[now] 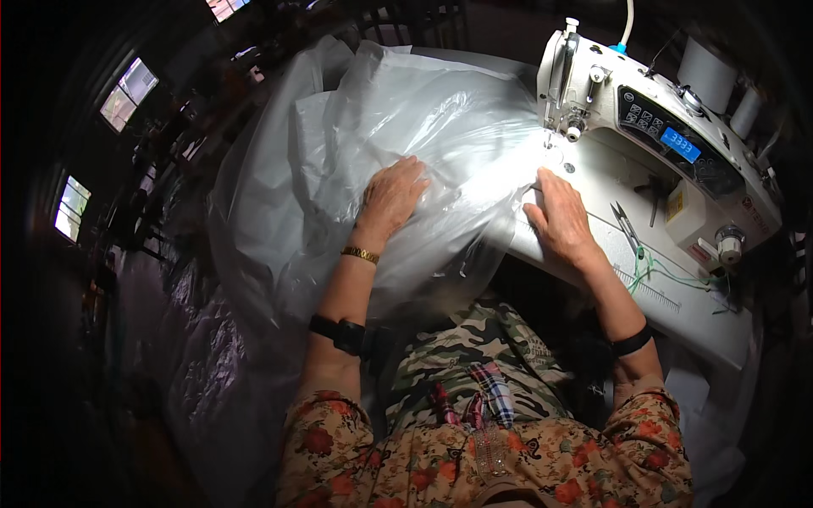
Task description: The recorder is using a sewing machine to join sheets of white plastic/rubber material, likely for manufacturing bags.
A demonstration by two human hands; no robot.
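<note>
A large sheet of translucent white plastic (pixel 339 152) lies in loose folds over the table's left side and hangs toward my lap. My left hand (pixel 395 199) rests on it, palm down, fingers laid out and slightly bent. At the sheet's right edge, just in front of the needle, is my right hand (pixel 561 218). Its thumb stands apart from the forefinger, and the fingertips touch the sheet's edge. The white sewing machine (pixel 614 102) stands at the right, its presser foot (pixel 549 140) in a bright patch of light beside the plastic.
Thread snips (pixel 627 224) and tangled green thread (pixel 648 264) lie on the white machine table (pixel 593 190), right of my right hand. A ruler scale (pixel 656 289) runs along its near edge. Thread cones (pixel 707 72) stand behind the machine. Crumpled plastic (pixel 199 339) lies at the left.
</note>
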